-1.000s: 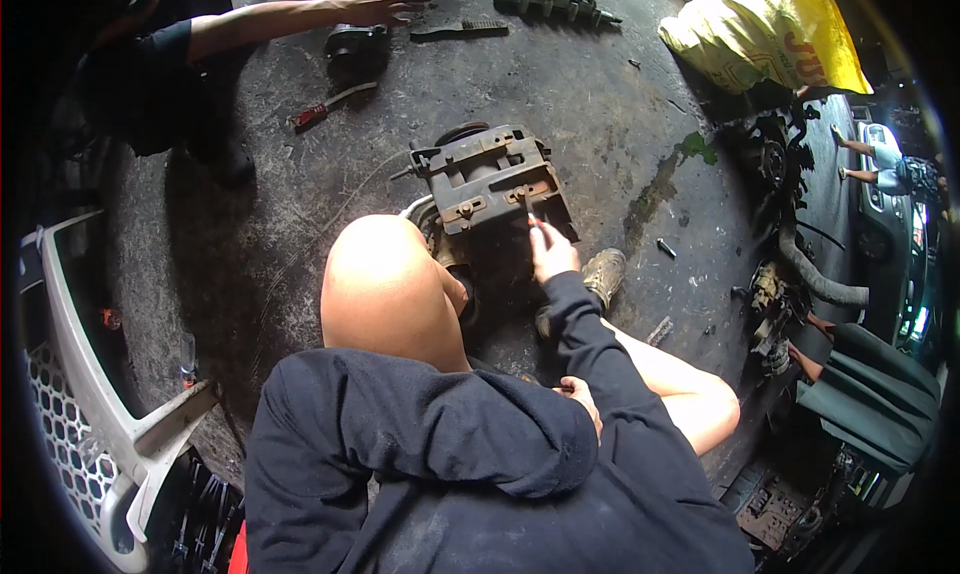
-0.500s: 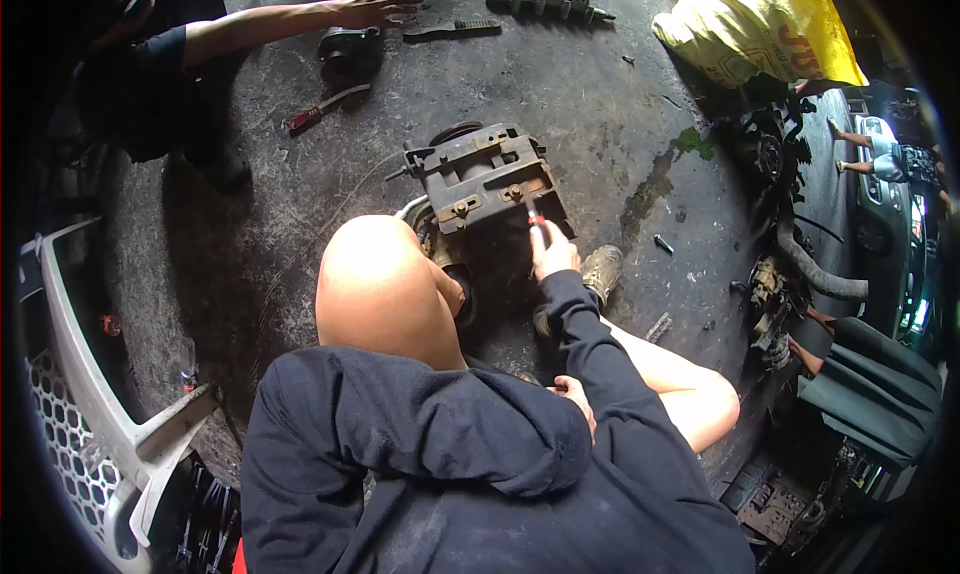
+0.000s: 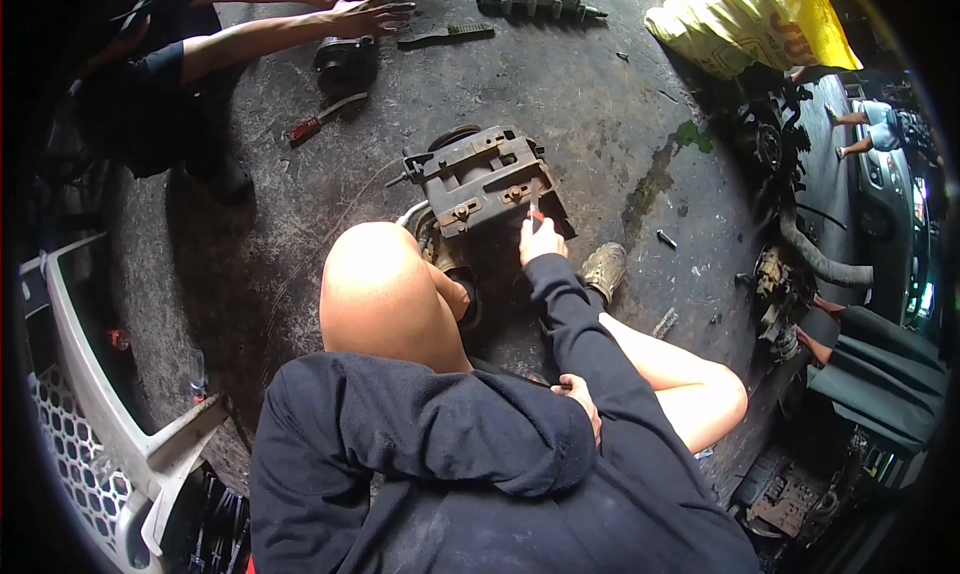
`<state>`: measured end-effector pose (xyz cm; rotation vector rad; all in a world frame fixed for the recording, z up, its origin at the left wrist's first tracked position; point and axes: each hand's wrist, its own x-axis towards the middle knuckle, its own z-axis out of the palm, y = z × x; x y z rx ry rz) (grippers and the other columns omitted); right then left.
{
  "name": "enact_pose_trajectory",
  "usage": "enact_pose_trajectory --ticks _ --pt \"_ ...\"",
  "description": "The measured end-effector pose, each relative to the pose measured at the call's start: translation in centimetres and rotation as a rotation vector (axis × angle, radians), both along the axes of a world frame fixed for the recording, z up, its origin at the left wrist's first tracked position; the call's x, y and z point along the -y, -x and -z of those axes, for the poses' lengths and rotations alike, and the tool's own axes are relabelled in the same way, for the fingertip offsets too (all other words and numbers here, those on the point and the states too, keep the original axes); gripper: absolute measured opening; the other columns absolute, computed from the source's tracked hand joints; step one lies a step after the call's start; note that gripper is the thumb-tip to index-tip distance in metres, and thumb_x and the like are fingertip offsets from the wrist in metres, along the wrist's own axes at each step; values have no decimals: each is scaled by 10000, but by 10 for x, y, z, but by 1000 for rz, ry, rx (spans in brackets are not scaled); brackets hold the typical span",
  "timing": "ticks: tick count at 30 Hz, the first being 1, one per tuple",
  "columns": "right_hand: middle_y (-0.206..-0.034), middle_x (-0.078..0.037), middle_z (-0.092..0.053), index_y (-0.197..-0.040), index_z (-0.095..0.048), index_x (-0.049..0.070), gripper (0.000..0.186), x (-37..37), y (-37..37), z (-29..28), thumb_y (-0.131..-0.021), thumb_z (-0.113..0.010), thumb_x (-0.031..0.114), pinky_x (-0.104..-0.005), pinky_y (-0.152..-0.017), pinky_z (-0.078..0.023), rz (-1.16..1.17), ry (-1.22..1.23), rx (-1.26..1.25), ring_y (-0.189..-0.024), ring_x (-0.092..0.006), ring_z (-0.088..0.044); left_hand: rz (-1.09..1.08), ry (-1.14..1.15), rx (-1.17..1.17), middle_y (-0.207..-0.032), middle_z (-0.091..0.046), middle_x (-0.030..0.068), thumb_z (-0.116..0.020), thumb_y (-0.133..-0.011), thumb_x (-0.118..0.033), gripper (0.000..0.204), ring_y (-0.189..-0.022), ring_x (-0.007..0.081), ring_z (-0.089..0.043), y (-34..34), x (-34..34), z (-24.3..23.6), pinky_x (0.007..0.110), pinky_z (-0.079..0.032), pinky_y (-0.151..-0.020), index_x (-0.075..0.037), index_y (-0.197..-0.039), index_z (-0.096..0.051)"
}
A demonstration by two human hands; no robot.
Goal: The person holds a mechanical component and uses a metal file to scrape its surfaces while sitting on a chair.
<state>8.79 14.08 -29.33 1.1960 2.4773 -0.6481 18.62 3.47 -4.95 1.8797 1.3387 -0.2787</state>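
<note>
Concrete floor (image 3: 620, 104) carries everything here. Yellow sack (image 3: 740, 29) at the upper right; pale grille (image 3: 105, 364) off to the left.

Unit (image 3: 485, 186): dark metal, slotted, on the floor just past the wearer's bent left knee (image 3: 375, 274), ahead of the feet. Brown patches on its near face, which tilts up toward the wearer.

Co-worker's hands (image 3: 370, 16) upper left, above a round part (image 3: 340, 56), well apart from the unit. Brush (image 3: 445, 34) on the floor to the right of them.

Right hand (image 3: 543, 242): closed round the red handle of a thin tool (image 3: 536, 215), blade pointing away from the wearer, over the unit's near face. Left hand (image 3: 582, 402): against the right sleeve, fingers bent, partly covered; cannot tell whether it grips anything.

Smallest: two bolts on that face, one (image 3: 515, 193) just left of the blade, the other (image 3: 461, 212) farther left.

Step, as I judge it: scraping the brown crust near the right bolt. Blade contact too fine to confirm. Next move would call for a low blade angle, short strokes clear of the bolt head, and the unit steadied; no hand braces it now.
</note>
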Motion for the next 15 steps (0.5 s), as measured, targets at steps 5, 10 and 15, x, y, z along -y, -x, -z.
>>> enact_pose_trajectory --ticks 5,10,15 --pt "-1059 -304 -627 -1151 -530 35 515 -1 -3 -5 -935 -444 495 -515 -892 -473 53 87 21 -1022 -459 -599 -41 -41 133 -1027 -677 164 -484 -923 -285 324 -907 441 -635 2 3 13 665 -363 -829 -155 -1152 -673" --pt "-1093 -307 -618 -1174 -543 25 557 14 -3 19 -929 -434 514 -503 -908 -468 58 116 -26 -1042 -454 -594 -80 -29 149 -995 -685 122 -516 -904 -298 297 -875 435 -634 -11 4 23 670 -359 -821 -185 -1112 -695" --pt "-1065 -308 -627 -1158 -507 6 529 33 19 3 -929 -451 479 -499 -886 -483 124 114 -7 -1014 -450 -611 -77 -59 101 -999 -686 107 -522 -903 -305 306 -877 429 -637 9 13 9 672 -357 -812 -169 -1117 -693"
